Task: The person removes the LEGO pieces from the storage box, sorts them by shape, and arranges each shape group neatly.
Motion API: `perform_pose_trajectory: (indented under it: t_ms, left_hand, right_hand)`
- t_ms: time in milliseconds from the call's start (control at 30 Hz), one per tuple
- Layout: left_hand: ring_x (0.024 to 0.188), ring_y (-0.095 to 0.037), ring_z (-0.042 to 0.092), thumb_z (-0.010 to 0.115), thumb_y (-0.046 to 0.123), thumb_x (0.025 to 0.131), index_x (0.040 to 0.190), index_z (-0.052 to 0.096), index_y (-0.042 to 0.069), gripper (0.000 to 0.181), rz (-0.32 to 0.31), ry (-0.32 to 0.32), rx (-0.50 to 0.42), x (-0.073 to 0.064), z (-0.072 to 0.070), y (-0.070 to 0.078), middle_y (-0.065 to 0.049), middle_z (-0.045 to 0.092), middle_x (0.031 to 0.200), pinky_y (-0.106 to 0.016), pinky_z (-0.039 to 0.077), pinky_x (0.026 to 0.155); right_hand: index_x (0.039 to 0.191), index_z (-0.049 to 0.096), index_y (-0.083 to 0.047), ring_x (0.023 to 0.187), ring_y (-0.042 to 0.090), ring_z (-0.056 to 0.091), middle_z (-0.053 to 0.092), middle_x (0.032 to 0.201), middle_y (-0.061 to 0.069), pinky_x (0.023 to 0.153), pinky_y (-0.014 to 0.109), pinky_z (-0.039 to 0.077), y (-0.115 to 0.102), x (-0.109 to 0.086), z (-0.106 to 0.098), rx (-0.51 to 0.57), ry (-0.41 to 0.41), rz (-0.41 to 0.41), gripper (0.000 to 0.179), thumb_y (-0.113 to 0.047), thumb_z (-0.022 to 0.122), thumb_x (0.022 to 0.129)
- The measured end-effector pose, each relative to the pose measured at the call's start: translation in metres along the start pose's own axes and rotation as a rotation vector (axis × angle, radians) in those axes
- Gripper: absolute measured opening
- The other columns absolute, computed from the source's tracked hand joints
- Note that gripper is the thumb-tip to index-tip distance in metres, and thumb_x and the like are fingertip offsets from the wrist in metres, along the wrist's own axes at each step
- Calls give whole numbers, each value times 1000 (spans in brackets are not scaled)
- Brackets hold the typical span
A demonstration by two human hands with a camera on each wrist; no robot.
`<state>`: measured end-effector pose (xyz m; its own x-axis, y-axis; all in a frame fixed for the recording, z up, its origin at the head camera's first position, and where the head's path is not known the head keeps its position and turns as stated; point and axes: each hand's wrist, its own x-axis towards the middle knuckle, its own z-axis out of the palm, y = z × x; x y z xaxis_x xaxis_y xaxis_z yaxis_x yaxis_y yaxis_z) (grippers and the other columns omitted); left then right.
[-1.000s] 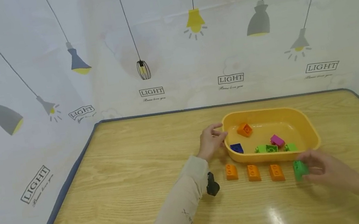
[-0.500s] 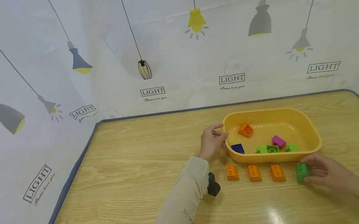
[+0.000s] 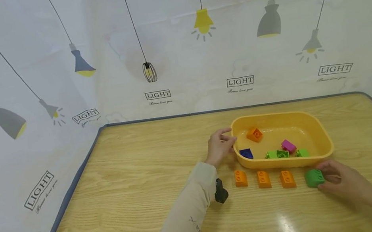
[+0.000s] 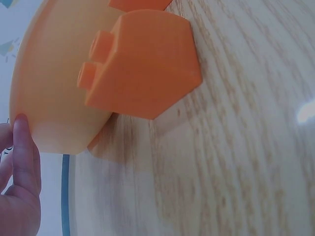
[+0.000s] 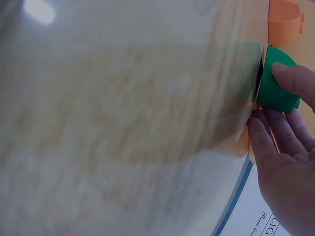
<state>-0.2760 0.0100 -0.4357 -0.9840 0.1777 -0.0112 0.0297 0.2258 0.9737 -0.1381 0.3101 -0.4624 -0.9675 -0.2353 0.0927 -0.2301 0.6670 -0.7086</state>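
Green block [image 3: 313, 178] is turning in the right hand [image 3: 345, 180]: its studs are now showing toward three o'clock.
Fingers and thumb of that hand are pinching the block just outside the yellow tray [image 3: 283, 162], at the tray's five o'clock; whether it is touching the tabletop [image 3: 136, 191] I cannot tell. Three orange blocks [image 3: 263, 179] are lying in a row toward nine o'clock from it. At the tray's nine o'clock, the left hand [image 3: 219, 148] is touching the wall, its fingers loosely extended; tray, row and left hand are staying where they were.
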Motion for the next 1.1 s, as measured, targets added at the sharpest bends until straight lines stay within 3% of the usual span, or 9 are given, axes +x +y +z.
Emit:
perform_pose_trajectory:
  t_ms: [167, 400, 633, 733, 800, 1000, 1100]
  left_hand:
    - [62, -13, 57, 62, 9, 83, 117, 56, 6, 34, -10, 8, 0, 0, 0, 0, -5, 58, 80, -32, 55, 60]
    - [62, -13, 57, 62, 10, 83, 117, 56, 6, 34, -8, 4, 2, -1, 0, 0, -5, 58, 81, -32, 55, 60]
    - [62, -13, 57, 62, 10, 84, 117, 55, 6, 34, 2, 3, -2, -2, 0, 1, -6, 58, 82, -31, 55, 59]
    - [63, -14, 57, 62, 10, 83, 117, 55, 6, 35, -1, 2, -10, -2, 0, 1, -6, 59, 82, -32, 55, 59]
    - [63, -14, 57, 62, 10, 83, 117, 55, 5, 35, -1, 1, -12, -2, 0, 1, -6, 59, 82, -32, 55, 60]
    - [63, -14, 57, 62, 10, 84, 118, 55, 5, 35, 7, -3, -10, -2, -1, 0, -7, 58, 83, -33, 55, 61]
    - [63, -13, 57, 61, 9, 84, 118, 55, 5, 35, 9, -3, -10, -2, -1, 1, -7, 58, 82, -34, 55, 61]
  right_hand:
    - [104, 49, 4, 87, -17, 41, 55, 102, 20, 70, 34, 53, 2, 0, 2, -23, 25, -42, 43, -5, 73, 70]
    - [108, 52, 1, 90, -15, 42, 54, 106, 15, 71, 14, 48, 2, -1, 0, -45, 33, -97, 47, -10, 75, 69]
    - [111, 50, 8, 92, -15, 42, 45, 109, -24, 71, 10, 46, 6, 0, -3, 57, -1, -133, 46, -4, 71, 72]
    - [111, 50, 8, 92, -15, 43, 43, 108, -29, 71, 11, 47, 6, 0, -4, 70, -8, -121, 45, -3, 70, 73]
    - [111, 52, 7, 91, -14, 44, 46, 108, -24, 70, 12, 48, 6, 0, -4, 56, -5, -98, 44, -6, 71, 73]
    - [108, 55, 2, 85, -11, 48, 56, 104, 14, 67, 16, 50, 4, -1, -2, -15, 27, -38, 41, -11, 72, 73]
    - [109, 55, 0, 82, -8, 51, 56, 104, 17, 66, 17, 50, 4, -1, -1, -35, 35, -15, 42, -14, 72, 73]
